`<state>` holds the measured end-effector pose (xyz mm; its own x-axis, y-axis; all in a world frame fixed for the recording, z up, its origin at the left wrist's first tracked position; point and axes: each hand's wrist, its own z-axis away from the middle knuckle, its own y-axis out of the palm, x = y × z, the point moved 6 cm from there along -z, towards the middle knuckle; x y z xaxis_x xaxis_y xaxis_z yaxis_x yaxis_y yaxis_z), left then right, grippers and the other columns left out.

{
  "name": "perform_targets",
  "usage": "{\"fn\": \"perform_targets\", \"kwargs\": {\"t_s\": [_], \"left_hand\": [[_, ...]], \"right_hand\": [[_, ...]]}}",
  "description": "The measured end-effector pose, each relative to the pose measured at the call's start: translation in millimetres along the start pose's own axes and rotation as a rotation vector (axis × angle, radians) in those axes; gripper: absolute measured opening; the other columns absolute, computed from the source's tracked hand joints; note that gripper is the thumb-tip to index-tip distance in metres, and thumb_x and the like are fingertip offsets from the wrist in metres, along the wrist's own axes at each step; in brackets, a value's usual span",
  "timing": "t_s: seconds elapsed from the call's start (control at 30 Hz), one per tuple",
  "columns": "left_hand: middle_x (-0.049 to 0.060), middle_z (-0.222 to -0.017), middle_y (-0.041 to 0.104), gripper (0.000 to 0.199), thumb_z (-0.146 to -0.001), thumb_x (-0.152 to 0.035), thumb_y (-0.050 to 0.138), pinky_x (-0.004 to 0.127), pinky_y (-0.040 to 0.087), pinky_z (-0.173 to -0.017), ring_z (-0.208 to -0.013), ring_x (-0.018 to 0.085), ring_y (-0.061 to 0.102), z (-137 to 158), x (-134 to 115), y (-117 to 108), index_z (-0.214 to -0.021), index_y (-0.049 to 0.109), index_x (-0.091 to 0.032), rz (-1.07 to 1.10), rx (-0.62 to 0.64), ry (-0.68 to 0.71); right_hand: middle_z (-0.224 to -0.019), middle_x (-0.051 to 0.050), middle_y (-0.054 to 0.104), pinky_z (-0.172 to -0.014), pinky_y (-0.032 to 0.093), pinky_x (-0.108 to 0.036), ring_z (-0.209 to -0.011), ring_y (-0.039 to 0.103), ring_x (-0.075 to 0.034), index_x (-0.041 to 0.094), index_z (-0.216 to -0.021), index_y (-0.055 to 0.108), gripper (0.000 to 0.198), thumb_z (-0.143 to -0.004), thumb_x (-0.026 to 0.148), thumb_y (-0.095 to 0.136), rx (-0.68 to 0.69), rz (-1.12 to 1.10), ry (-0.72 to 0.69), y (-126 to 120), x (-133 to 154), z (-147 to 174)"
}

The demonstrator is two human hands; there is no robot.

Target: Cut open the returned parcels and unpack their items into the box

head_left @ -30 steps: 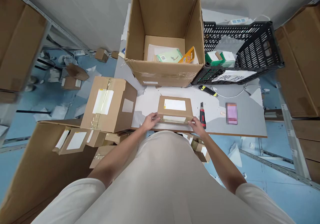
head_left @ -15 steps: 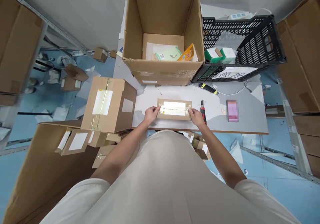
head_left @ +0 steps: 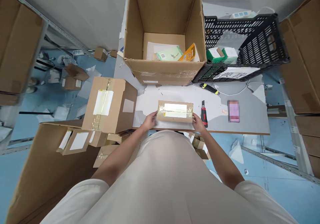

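Head view: carton [head_left: 175, 117] apparently between fingers [head_left: 153, 116].

Packing workroom, taped and labelled cartons [head_left: 103, 104], utility knife [head_left: 204, 114] on a worktable [head_left: 252, 119], metal shelving frames [head_left: 272, 162]

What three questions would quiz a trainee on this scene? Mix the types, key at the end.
1. True or false: the left hand and the right hand are at opposite ends of the small taped box.

2. Multiple choice: what lies on the table just to the right of that box?
A) Scissors
B) A red-and-black box cutter
C) A stapler

3. Short answer: which container holds the green-and-white cartons?

Key:
1. True
2. B
3. The black crate
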<state>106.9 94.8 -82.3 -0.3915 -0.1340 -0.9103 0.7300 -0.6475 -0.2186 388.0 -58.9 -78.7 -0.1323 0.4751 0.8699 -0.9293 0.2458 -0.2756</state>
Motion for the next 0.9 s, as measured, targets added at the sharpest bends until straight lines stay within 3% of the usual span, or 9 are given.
{"fn": "perform_targets", "kwargs": {"t_s": [0.07,0.17,0.33,0.47,0.57,0.7,0.9], "left_hand": [[0.01,-0.125,0.063,0.06,-0.066,-0.032,0.065,0.044,0.042,-0.104,-0.121,0.028,0.054,2.6,3.2,7.4,-0.124,0.058,-0.016,-0.016,0.063,0.004],[0.01,-0.113,0.068,0.056,-0.07,-0.042,0.067,0.045,0.045,-0.1,-0.114,0.03,0.058,1.8,8.5,13.8,-0.119,0.061,-0.016,0.01,0.03,-0.032],[0.01,-0.11,0.067,0.054,-0.072,-0.053,0.063,0.04,0.049,-0.094,-0.107,0.026,0.06,-0.4,1.9,9.8,-0.111,0.064,-0.015,0.017,-0.017,-0.025],[0.009,-0.101,0.064,0.044,-0.079,-0.053,0.054,0.031,0.051,-0.08,-0.097,0.022,0.059,-4.6,-20.9,-2.7,-0.1,0.067,-0.017,-0.134,-0.035,0.0],[0.007,-0.087,0.064,0.04,-0.083,-0.052,0.048,0.031,0.047,-0.08,-0.089,0.021,0.058,-13.0,-34.3,-7.2,-0.083,0.069,-0.018,-0.253,-0.076,0.003],[0.005,-0.071,0.062,0.043,-0.084,-0.053,0.046,0.031,0.045,-0.077,-0.077,0.02,0.057,-23.7,-32.3,-4.2,-0.068,0.065,-0.018,-0.248,-0.093,-0.047],[0.005,-0.079,0.068,0.049,-0.082,-0.058,0.045,0.031,0.047,-0.076,-0.08,0.02,0.06,-26.3,-13.1,-1.4,-0.082,0.069,-0.015,-0.152,-0.111,-0.115]], "right_hand": [[-0.125,-0.008,0.06,-0.098,0.046,-0.044,-0.109,0.06,-0.024,0.024,-0.132,0.048,0.062,-0.071,0.026,0.06,0.058,0.049,-0.004,8.1,-2.1,2.3],[-0.119,-0.008,0.064,-0.098,0.046,-0.045,-0.11,0.059,-0.025,0.024,-0.132,0.046,0.063,-0.072,0.028,0.063,0.02,0.067,0.012,11.9,-2.2,1.8],[-0.112,-0.008,0.064,-0.09,0.049,-0.041,-0.102,0.06,-0.024,0.022,-0.12,0.053,0.045,-0.077,0.036,0.059,0.023,0.079,-0.01,7.7,6.8,0.7],[-0.101,-0.008,0.063,-0.085,0.048,-0.037,-0.093,0.06,-0.022,0.02,-0.102,0.059,0.032,-0.087,0.045,0.045,0.053,0.31,-0.072,-2.1,22.1,0.6],[-0.09,-0.009,0.063,-0.083,0.046,-0.037,-0.088,0.059,-0.024,0.02,-0.089,0.059,0.041,-0.092,0.05,0.032,0.045,0.438,-0.062,-5.8,30.6,-5.2],[-0.085,-0.012,0.064,-0.082,0.044,-0.04,-0.086,0.06,-0.027,0.019,-0.081,0.059,0.052,-0.092,0.057,0.026,0.008,0.459,-0.016,-5.6,34.8,-17.4],[-0.1,-0.014,0.067,-0.089,0.045,-0.041,-0.097,0.06,-0.027,0.015,-0.097,0.065,0.06,-0.09,0.06,0.026,-0.025,0.379,0.02,-5.3,27.2,-21.9]]}}
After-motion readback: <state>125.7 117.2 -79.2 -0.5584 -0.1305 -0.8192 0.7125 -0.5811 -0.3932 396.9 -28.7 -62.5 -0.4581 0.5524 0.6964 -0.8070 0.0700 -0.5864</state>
